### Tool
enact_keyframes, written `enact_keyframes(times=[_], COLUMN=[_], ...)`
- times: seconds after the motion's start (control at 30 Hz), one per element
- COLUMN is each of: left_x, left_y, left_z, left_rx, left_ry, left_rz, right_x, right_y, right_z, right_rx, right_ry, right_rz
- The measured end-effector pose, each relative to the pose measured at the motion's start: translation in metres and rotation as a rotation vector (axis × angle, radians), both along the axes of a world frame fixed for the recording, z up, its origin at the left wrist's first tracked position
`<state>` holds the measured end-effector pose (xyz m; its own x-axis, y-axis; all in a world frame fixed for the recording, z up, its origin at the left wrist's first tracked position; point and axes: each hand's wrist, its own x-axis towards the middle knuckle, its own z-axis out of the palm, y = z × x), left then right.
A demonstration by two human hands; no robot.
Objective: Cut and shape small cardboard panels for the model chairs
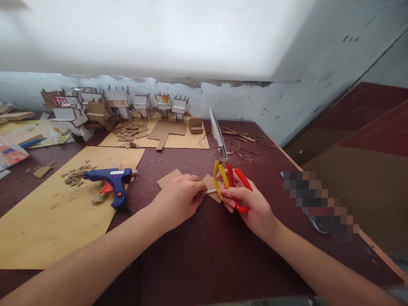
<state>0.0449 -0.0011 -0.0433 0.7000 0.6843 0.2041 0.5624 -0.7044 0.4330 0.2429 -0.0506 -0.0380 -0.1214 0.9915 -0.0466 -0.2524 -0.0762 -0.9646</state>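
Note:
My right hand [247, 197] grips a pair of scissors [218, 136] with red and yellow handles. Their metal blades point up and away from me, nearly together. My left hand [183, 193] rests low over the table, its fingers closed on a thin whitish strip [211, 191] that sticks out toward the scissors' handles. Flat brown cardboard [168, 177] shows on the left of this hand, and more cardboard [210, 182] shows on its right. My left hand covers the middle, so I cannot tell whether they are one piece.
A blue glue gun [117, 182] lies on a yellow sheet [63, 221] at left, beside cardboard scraps [75, 176]. Several small cardboard models [117, 100] stand along the wall. A T-shaped cardboard piece [168, 131] and thin offcuts [239, 135] lie further back. A pixelated object [318, 208] is at right.

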Motion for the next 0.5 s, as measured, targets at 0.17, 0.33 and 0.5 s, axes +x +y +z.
enact_keyframes(times=[0.17,0.33,0.5], left_x=[0.002,0.004,0.004], left_y=[-0.002,-0.002,-0.003], left_z=[0.001,0.004,0.005], left_rx=[-0.005,-0.006,-0.009], left_ry=[0.015,0.042,0.059], left_rz=[0.005,0.017,0.025], right_x=[0.006,0.012,0.035], right_y=[-0.004,-0.003,0.016], right_z=[0.013,0.035,0.047], right_rx=[-0.046,-0.031,0.158], right_ry=[0.051,-0.007,-0.660], right_rz=[0.047,0.114,-0.088])
